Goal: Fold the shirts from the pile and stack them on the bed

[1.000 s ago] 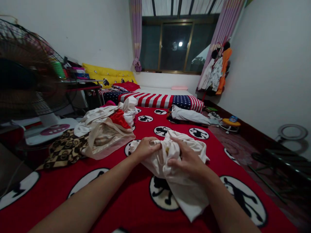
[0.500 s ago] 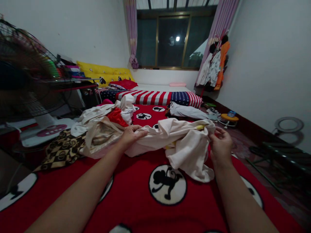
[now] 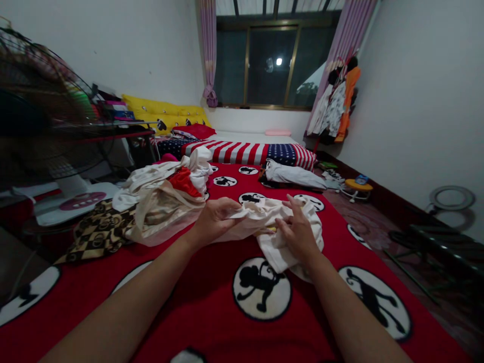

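Observation:
A crumpled white garment (image 3: 260, 214) with a small yellow patch is held up a little above the red blanket (image 3: 204, 302). My left hand (image 3: 217, 219) pinches its left edge between thumb and fingers. Over the right part of the cloth is my right hand (image 3: 298, 234), fingers stretched out and apart, touching the fabric without a visible grip. Folds of the garment lie loose around and beyond that hand. What kind of garment it is cannot be made out.
On the left lies a heap of white clothes (image 3: 147, 181) with a red piece (image 3: 185, 182), beside a brown checked cloth (image 3: 102, 227) and a fan (image 3: 71, 186). Grey folded clothing (image 3: 293, 175) rests further back. A yellow stool (image 3: 357, 185) stands right of the blanket.
My right hand has let go of the garment's right end and moved left, nearer my left hand. The cloth between them has slackened and bunched. My left hand has shifted slightly right.

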{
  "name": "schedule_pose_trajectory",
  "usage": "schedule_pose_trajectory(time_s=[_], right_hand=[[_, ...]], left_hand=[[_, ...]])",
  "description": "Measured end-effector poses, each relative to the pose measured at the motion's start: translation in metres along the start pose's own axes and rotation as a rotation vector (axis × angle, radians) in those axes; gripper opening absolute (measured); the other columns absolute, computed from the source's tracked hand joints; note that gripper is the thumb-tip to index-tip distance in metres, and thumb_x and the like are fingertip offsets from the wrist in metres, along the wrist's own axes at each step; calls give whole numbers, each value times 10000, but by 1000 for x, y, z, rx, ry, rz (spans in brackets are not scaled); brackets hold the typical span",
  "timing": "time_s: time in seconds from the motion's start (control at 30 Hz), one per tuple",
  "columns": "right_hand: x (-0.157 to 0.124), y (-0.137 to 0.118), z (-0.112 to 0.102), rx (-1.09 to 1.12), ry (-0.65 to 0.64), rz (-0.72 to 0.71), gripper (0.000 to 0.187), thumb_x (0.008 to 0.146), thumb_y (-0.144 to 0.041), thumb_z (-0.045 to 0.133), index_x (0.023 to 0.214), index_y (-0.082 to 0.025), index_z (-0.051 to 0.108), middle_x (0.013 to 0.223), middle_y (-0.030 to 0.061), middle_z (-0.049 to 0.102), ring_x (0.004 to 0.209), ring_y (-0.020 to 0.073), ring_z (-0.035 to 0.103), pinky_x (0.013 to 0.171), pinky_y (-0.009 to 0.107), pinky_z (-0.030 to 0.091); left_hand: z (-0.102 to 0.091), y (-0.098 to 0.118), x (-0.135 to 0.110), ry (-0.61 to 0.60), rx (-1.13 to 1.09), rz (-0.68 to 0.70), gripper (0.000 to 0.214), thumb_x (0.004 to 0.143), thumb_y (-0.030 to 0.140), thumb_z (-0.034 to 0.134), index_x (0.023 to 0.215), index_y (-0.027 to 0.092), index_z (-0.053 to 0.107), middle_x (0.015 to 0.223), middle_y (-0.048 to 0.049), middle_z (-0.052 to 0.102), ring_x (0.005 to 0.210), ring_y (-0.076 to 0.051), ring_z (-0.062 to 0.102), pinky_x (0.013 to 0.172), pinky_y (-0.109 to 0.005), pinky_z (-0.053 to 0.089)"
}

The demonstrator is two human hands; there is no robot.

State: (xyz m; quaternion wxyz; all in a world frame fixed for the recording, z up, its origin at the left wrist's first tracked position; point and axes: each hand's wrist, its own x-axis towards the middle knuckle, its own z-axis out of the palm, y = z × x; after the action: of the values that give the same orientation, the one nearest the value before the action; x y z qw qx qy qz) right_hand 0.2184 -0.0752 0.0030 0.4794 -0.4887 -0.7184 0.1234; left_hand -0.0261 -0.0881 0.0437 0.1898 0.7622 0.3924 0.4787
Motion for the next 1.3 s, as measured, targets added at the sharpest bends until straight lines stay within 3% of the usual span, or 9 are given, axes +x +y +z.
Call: schedule_pose_trajectory(time_s=[0.1, 0.3, 0.47, 0.73, 0.87, 1.0, 1.07, 1.2, 1.3], right_hand=[[2, 11, 0, -48, 4, 99, 701, 854, -317, 504, 1477, -158, 225, 1319, 190, 527, 837, 215, 630, 889, 426, 455], [3, 15, -5, -124, -43, 36, 672, 773, -284, 568, 1404, -152, 379, 1235, 147, 565, 1022, 249, 576, 902, 406, 442], [5, 15, -10, -138, -109, -3, 154, 774, -299, 552, 800, -190, 658, 867, 73, 602, 865, 233, 568, 817, 375, 432], [3, -8, -26, 715, 152, 178, 185, 725, -324, 624, 871, -224, 675, 967, 48, 657, 889, 222, 617, 762, 341, 486], [-5, -6, -32, 741, 221, 100, 115, 703, -310, 631, 772, -245, 696, 1045, 47, 675, 1032, 258, 607, 893, 406, 476], [-5, -7, -37, 765, 242, 133, 158, 670, -272, 663, 821, -245, 698, 1083, 37, 674, 1098, 253, 587, 995, 419, 430], [0, -10, -38, 868, 238, 201, 234, 716, -292, 626, 939, -247, 678, 1124, 41, 661, 1099, 234, 595, 991, 414, 439], [12, -8, -37, 1009, 280, 225, 405, 713, -283, 653, 1112, -291, 584, 1312, 31, 554, 1194, 210, 550, 1013, 415, 423], [16, 5, -30, 848, 286, 266, 476, 677, -336, 707, 1126, -271, 561, 1346, 66, 528, 1239, 237, 511, 1031, 444, 396]], left_hand=[[10, 18, -11, -190, -36, 23, 204, 743, 341, 695, 866, 178, 703, 778, -37, 701, 650, -157, 604, 606, -239, 446], [54, 41, -38, -616, -108, 332, 183, 715, 136, 649, 894, 152, 686, 771, -41, 692, 672, -134, 615, 627, -198, 438], [68, 47, -48, -686, -159, 399, 166, 796, 273, 680, 897, 142, 696, 747, -48, 701, 656, -127, 626, 611, -185, 446], [45, 7, -18, -45, 48, 135, 217, 844, 218, 601, 1049, 177, 657, 1044, -89, 684, 983, -201, 629, 892, -309, 465], [38, -28, -11, -72, 223, -6, 649, 649, 259, 763, 1261, 172, 565, 1312, -141, 553, 1199, -302, 504, 1007, -415, 392], [35, -36, -8, -204, 34, -159, 195, 694, 282, 681, 841, 159, 716, 801, -28, 687, 743, -195, 620, 674, -270, 465], [29, -32, 0, -22, -198, -269, 170, 718, 310, 635, 715, 149, 692, 633, 12, 626, 592, -143, 556, 559, -226, 411], [5, -37, 18, 592, -719, -397, 271, 661, 361, 647, 842, 160, 671, 694, 22, 640, 611, -130, 553, 587, -223, 446], [-18, -67, 22, 862, -720, -411, 281, 620, 330, 648, 845, 163, 645, 757, 4, 654, 695, -148, 592, 671, -246, 484]])
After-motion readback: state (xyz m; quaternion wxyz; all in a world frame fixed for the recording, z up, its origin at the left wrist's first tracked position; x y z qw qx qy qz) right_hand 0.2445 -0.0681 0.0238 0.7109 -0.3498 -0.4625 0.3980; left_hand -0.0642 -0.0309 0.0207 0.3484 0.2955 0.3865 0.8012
